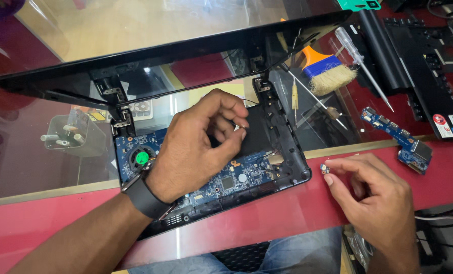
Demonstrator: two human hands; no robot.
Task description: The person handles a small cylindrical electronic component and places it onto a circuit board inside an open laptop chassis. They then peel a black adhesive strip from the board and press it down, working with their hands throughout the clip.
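Two hands: both worked at an opened laptop point(287, 167).
Left hand point(201, 144): fingers pinched narrow above the blue motherboard point(236, 177); whether they gripped anything, unclear.
Right hand point(373, 195): fingertips held a small part point(325, 168) just beside the laptop's right edge.

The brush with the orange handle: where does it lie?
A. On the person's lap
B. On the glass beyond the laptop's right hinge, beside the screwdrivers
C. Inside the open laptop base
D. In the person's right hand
B: the brush rests on the glass next to a clear-handled screwdriver, away from both hands.
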